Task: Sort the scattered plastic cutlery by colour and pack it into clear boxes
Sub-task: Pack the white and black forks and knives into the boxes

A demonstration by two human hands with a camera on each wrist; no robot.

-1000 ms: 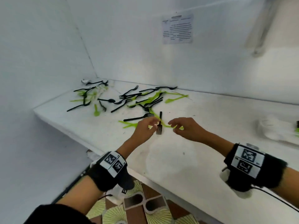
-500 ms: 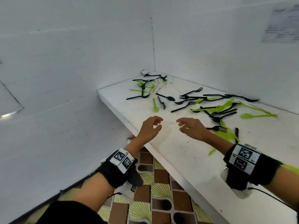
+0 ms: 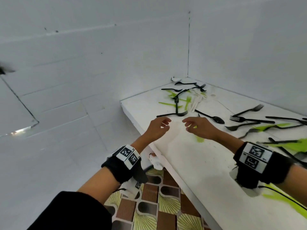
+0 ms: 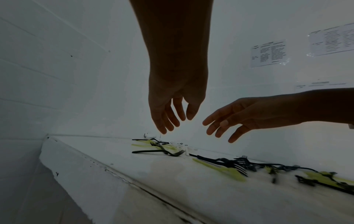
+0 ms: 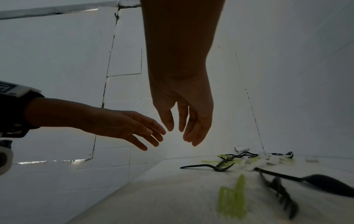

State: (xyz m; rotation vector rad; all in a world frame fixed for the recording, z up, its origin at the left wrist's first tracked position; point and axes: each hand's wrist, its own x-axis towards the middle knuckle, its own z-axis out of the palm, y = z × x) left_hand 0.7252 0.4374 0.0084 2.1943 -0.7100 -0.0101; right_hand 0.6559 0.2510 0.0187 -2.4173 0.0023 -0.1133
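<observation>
Left hand (image 3: 157,129) and right hand (image 3: 201,128) hover above the white counter (image 3: 191,163), fingers loosely spread, fingertips nearly meeting, neither holding anything. A green fork (image 5: 232,198) lies beneath the right hand. Beyond the fingertips lies a black spoon (image 3: 210,117); further black, green and white cutlery (image 3: 182,98) is scattered toward the corner.

The printed sheets (image 4: 269,53) on the wall and the wristband markers (image 3: 253,154) show no legible text.
</observation>
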